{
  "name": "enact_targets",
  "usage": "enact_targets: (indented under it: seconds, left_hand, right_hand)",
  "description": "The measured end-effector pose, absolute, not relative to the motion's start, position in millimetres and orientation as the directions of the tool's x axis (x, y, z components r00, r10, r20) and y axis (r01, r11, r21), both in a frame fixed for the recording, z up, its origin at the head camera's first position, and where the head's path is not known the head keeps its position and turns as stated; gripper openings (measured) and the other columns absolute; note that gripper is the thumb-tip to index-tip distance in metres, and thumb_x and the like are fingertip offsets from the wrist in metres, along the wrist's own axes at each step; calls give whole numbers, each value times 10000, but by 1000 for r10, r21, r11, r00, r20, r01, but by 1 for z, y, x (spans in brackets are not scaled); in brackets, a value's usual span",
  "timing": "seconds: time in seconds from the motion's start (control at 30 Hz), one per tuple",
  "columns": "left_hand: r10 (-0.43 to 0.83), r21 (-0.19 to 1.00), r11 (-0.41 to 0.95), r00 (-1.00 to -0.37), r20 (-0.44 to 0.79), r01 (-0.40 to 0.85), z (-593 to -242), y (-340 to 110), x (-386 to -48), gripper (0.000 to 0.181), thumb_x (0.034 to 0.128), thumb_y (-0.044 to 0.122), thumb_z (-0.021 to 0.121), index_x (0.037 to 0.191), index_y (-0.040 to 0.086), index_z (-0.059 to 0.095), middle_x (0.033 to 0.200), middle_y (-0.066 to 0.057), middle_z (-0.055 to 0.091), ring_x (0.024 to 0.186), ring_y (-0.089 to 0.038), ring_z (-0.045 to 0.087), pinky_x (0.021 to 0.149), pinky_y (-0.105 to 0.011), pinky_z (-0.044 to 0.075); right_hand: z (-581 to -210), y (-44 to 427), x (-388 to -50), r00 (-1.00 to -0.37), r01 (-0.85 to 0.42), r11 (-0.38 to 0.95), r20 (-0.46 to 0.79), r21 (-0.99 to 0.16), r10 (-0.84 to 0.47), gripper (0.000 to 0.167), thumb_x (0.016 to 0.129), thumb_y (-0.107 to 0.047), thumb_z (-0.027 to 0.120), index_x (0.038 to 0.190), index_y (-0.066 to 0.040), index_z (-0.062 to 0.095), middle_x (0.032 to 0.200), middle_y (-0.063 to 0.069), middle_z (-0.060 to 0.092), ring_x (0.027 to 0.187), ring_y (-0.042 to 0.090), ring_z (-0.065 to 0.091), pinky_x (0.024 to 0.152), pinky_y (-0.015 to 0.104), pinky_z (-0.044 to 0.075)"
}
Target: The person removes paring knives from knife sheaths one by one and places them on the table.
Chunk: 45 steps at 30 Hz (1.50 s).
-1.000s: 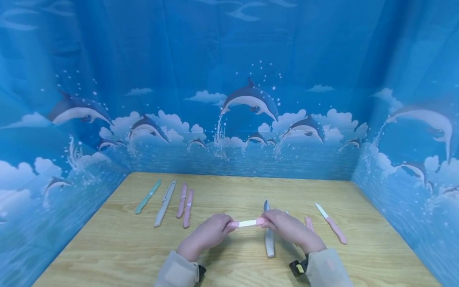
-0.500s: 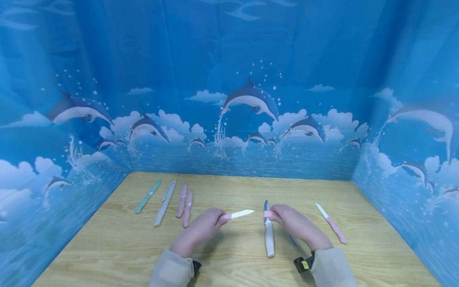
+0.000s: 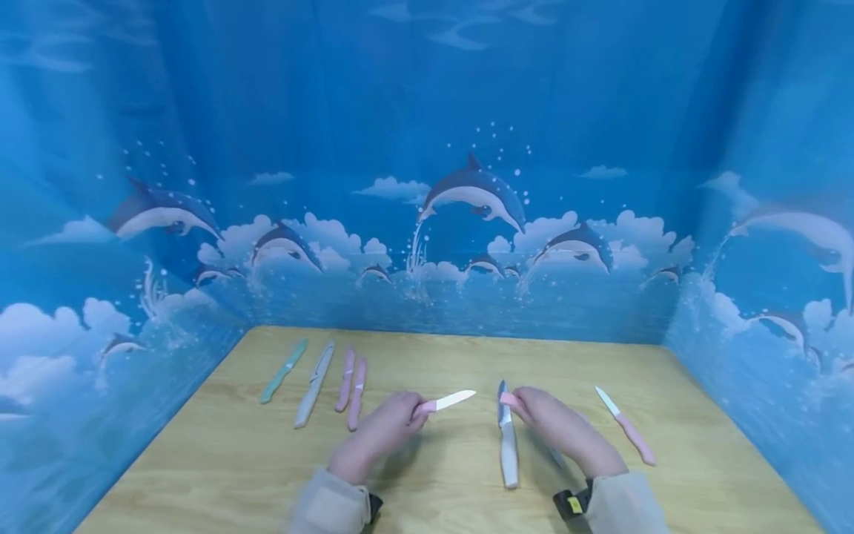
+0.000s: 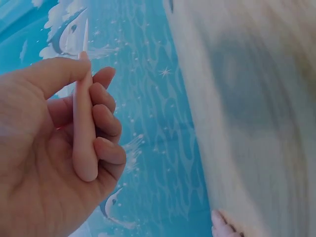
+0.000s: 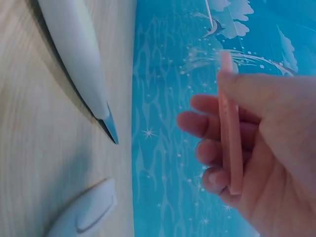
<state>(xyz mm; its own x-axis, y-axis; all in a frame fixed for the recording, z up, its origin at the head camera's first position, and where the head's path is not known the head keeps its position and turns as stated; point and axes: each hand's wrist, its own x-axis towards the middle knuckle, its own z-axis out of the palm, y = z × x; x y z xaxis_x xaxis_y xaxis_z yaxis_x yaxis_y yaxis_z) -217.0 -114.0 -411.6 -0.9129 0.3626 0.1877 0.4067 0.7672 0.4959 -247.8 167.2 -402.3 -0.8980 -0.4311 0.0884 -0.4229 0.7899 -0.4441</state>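
Bare-bladed pink-handled knife point(image 3: 444, 402), held pointing right, slim pink cover point(image 5: 230, 134), likely a sheath, apart

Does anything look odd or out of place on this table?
Nothing looks spilled or damaged. Slightly odd: the white knife in the middle and the pink knife at far right lie with blades bare, while the green knife at left appears sheathed.

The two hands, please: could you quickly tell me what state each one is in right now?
Left hand: closed, holding an unsheathed pink-handled knife.
Right hand: closed, holding a pink sheath.
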Motion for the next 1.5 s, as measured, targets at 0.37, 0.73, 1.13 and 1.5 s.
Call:
enact_targets:
  seconds: [0.37,0.73,1.13,1.5]
  left_hand:
    - [289,439,833,-941,176,338,-427,-100,-216,218,972,208,567,1035,6,620,734,-29,616,614,-142,575,551,-286,507]
    - [170,221,957,-980,104,189,-419,-76,-221,233,955,209,576,808,30,599,615,-27,499,514,-163,490,465,-295,467]
    - [0,67,998,-995,-97,-7,-410,-57,-224,355,892,276,639,619,66,552,565,-20,522,498,-132,480,497,-237,445]
    - [67,11,998,-990,-123,66,-423,-46,-232,388,858,330,679,578,105,535,547,7,513,484,-115,474,483,-221,426]
  right_hand:
    - [-405,151,-237,-926,-377,868,118,-324,-358,376,1020,-200,480,1221,116,508,784,187,661,674,283,656,637,416,572]
    - [-410,118,-240,-956,-290,911,139,-292,-260,404,923,-164,629,1137,173,565,996,258,636,839,348,637,763,473,557]
    - [-412,86,-250,-984,-173,944,11,-281,-177,275,946,-245,594,781,-28,637,723,93,609,624,218,544,617,387,517]
    - [-421,74,-257,-969,-214,955,-75,-207,-234,238,800,-71,641,594,-91,523,588,32,543,551,177,526,535,292,481]
